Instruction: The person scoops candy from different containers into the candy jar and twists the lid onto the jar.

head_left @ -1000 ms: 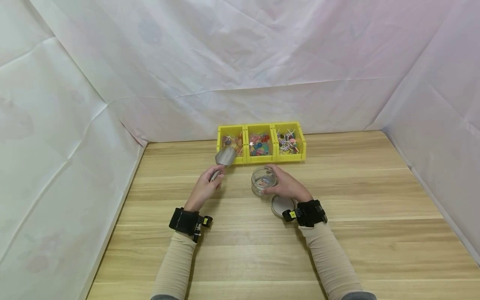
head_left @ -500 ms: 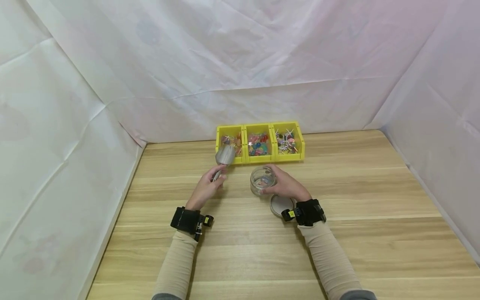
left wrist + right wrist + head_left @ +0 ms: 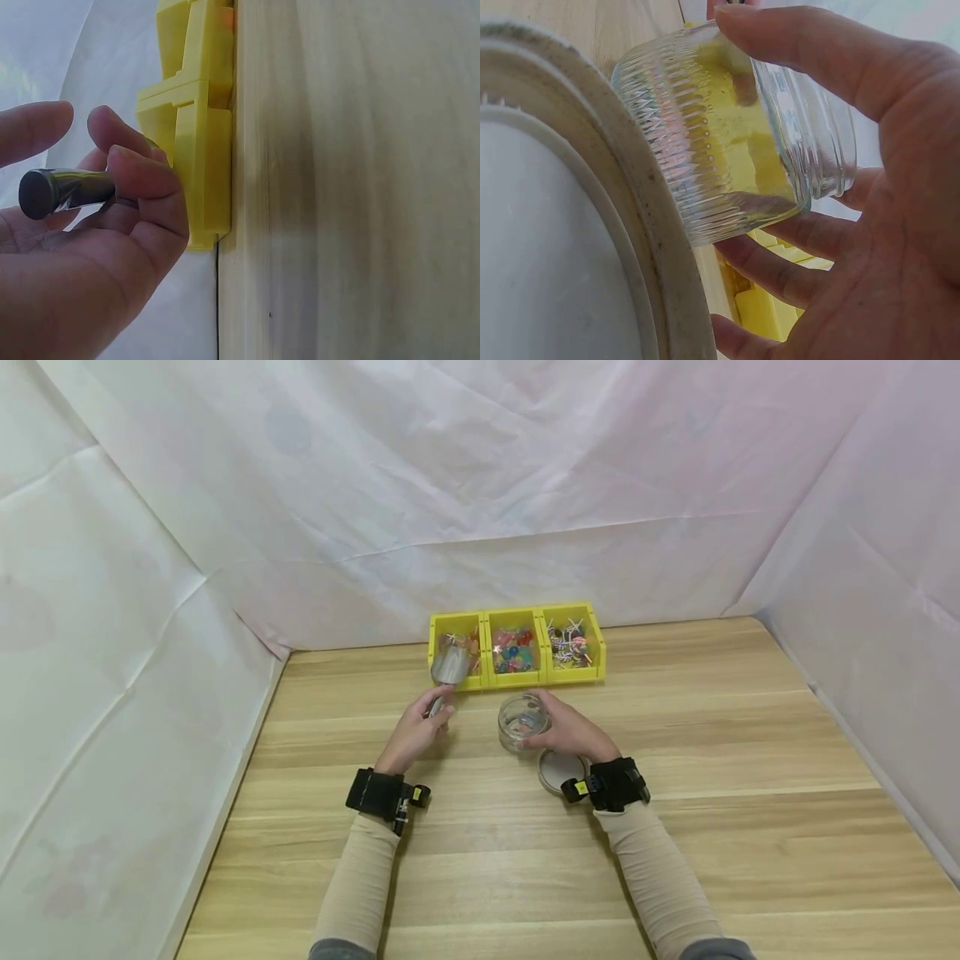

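My left hand (image 3: pixel 414 728) grips the handle of a metal scoop (image 3: pixel 450 665), its fingers curled round the shaft; the handle's end (image 3: pixel 39 193) pokes out in the left wrist view. The scoop's head is over the front of the left yellow bin (image 3: pixel 432 647), which holds wrapped sweets. My right hand (image 3: pixel 572 727) holds a clear glass jar (image 3: pixel 517 724), thumb on one side and fingers on the other. Ribbed glass (image 3: pixel 705 135) shows in the right wrist view. Beside that wrist a round lid (image 3: pixel 561 770) lies with its pale inside up.
Joined to the left bin are a middle bin (image 3: pixel 517 680) of colourful sweets and a right bin (image 3: pixel 573 675) of small striped lollipops. All stand at the back of the wooden table (image 3: pixel 480 877). White cloth (image 3: pixel 480 460) hangs behind and at both sides.
The scoop's head has tilted and shifted a little, now showing its hollow more toward the camera over the left bin. My right hand and the jar stay nearly still; the view drifts slightly.
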{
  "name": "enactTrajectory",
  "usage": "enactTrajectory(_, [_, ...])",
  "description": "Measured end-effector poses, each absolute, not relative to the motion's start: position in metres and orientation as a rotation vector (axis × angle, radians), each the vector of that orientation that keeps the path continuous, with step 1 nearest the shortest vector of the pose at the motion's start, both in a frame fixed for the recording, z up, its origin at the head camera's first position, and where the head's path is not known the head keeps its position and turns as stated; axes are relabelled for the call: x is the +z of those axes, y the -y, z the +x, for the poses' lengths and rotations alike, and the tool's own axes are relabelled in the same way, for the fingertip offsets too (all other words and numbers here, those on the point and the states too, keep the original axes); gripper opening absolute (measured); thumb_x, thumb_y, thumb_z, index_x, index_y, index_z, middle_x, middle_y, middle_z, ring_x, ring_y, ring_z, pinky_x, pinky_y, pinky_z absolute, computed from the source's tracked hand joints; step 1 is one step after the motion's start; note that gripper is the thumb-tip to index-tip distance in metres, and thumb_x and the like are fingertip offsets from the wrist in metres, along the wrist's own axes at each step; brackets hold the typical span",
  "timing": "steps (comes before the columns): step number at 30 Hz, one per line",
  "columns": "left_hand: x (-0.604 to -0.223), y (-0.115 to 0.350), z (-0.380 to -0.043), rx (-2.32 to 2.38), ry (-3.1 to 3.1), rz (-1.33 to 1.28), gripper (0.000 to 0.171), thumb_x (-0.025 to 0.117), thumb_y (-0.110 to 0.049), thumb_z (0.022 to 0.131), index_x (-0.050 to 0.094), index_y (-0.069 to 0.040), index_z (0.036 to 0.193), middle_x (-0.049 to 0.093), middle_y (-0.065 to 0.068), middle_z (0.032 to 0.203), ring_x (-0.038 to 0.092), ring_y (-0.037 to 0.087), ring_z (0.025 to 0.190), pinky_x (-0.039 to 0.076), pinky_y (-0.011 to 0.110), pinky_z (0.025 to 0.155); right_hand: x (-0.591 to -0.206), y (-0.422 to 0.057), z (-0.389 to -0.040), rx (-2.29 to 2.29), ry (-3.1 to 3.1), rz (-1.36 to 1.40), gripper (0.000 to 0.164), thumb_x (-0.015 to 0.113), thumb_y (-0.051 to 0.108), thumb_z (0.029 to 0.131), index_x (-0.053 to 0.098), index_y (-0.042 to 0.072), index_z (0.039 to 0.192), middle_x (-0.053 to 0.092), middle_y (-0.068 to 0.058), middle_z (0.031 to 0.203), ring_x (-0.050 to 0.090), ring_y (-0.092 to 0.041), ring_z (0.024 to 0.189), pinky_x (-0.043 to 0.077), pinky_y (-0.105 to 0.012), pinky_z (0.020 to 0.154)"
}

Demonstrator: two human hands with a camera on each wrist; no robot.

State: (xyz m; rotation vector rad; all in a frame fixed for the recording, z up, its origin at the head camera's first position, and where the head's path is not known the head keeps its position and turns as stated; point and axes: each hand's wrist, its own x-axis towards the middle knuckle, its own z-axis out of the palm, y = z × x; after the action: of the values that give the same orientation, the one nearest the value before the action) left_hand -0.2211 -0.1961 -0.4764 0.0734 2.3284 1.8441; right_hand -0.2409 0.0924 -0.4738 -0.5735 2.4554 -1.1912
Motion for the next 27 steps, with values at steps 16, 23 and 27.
enactTrajectory(16, [-0.474, 0.190, -0.230, 1.793, -2.362, 0.058, 0.046, 0.055, -0.023, 0.103, 0.046, -0.021, 0.148, 0.058, 0.023, 0.120, 0.058, 0.024, 0.089, 0.050, 0.041, 0.076, -0.471, -0.092, -0.240, -1.203, -2.448, -0.572, 0.091, 0.084, 0.019, 0.080, 0.029, 0.010, 0.152, 0.046, -0.018, 0.145, 0.049, -0.036, 0.128, 0.042, -0.053, 0.107])
enactTrajectory(23, [-0.475, 0.188, -0.234, 1.803, -2.358, 0.077, 0.047, 0.054, -0.023, 0.103, 0.044, -0.019, 0.149, 0.058, 0.020, 0.123, 0.060, 0.028, 0.094, 0.049, 0.046, 0.082, -0.473, -0.092, -0.240, -1.209, -2.449, -0.571, 0.092, 0.085, 0.021, 0.079, 0.030, 0.011, 0.152, 0.045, -0.018, 0.146, 0.049, -0.036, 0.128, 0.042, -0.053, 0.106])
enactTrajectory(27, [-0.475, 0.186, -0.235, 1.816, -2.348, 0.079, 0.049, 0.054, -0.022, 0.103, 0.043, -0.018, 0.150, 0.058, 0.017, 0.122, 0.060, 0.026, 0.093, 0.050, 0.049, 0.085, -0.475, -0.093, -0.241, -1.209, -2.448, -0.570, 0.092, 0.086, 0.021, 0.078, 0.030, 0.012, 0.152, 0.045, -0.018, 0.146, 0.049, -0.036, 0.129, 0.041, -0.053, 0.107])
